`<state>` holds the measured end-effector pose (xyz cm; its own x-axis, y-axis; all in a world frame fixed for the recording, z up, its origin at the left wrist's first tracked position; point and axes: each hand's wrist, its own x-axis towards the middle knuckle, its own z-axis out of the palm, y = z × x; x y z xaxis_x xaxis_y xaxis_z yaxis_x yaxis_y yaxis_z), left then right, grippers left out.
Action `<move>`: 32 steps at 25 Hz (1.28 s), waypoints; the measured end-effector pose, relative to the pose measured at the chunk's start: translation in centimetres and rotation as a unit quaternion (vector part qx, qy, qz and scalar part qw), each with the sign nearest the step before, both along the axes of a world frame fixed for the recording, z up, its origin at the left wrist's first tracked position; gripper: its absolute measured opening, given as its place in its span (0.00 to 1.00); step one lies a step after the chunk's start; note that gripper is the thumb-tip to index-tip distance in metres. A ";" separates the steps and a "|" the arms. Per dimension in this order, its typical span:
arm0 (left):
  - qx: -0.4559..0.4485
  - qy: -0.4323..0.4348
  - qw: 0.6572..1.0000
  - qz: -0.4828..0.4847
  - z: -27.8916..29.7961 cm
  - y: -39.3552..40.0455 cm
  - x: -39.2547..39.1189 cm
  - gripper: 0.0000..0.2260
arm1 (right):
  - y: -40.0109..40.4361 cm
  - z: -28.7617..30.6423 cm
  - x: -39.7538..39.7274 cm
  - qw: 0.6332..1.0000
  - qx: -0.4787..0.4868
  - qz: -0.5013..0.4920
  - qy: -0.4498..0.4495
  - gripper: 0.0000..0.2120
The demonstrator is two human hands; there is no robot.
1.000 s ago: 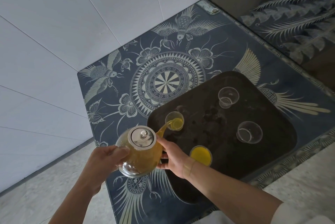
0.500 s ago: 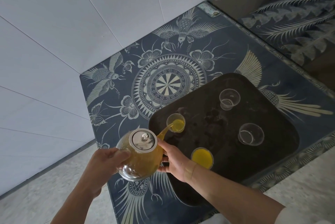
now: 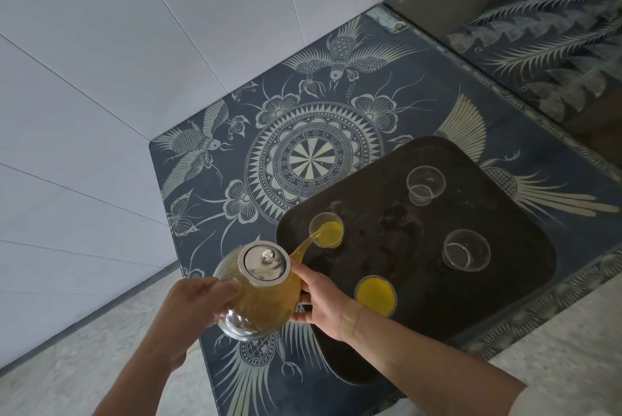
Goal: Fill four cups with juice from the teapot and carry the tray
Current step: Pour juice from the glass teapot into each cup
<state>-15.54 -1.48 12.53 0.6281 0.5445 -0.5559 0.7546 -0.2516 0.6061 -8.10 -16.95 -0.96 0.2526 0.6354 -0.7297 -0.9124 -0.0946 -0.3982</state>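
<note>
Both hands, left hand (image 3: 198, 297) and right hand (image 3: 323, 301), clasp the teapot (image 3: 259, 294) (tilted toward 1 o'clock). Its handle is hidden.

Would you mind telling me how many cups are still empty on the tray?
2: one empty cup at the tray's far side, another empty cup toward its right edge. None appear hidden.

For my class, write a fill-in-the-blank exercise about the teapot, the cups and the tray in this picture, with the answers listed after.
1. Both hands, the left hand and the right hand, hold the glass ____.
2. The teapot has a metal lid, and its spout pours juice into the cup at the tray's ____ corner, near the mandala pattern.
3. On the dark tray, ____ cups contain no juice.
4. The juice is ____ in colour.

Answers: teapot; far left; two; yellow
</note>
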 end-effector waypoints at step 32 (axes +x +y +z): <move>-0.017 -0.020 1.000 0.004 0.0 0.4 -0.1 0.15 | 0.1 0.8 0.1 1.000 0.001 0.004 0.004 0.27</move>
<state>-15.62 -1.07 12.54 0.6455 0.5308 -0.5491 0.7316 -0.2235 0.6440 -8.04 -16.86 -0.19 0.2409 0.6389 -0.7306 -0.9150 -0.1014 -0.3904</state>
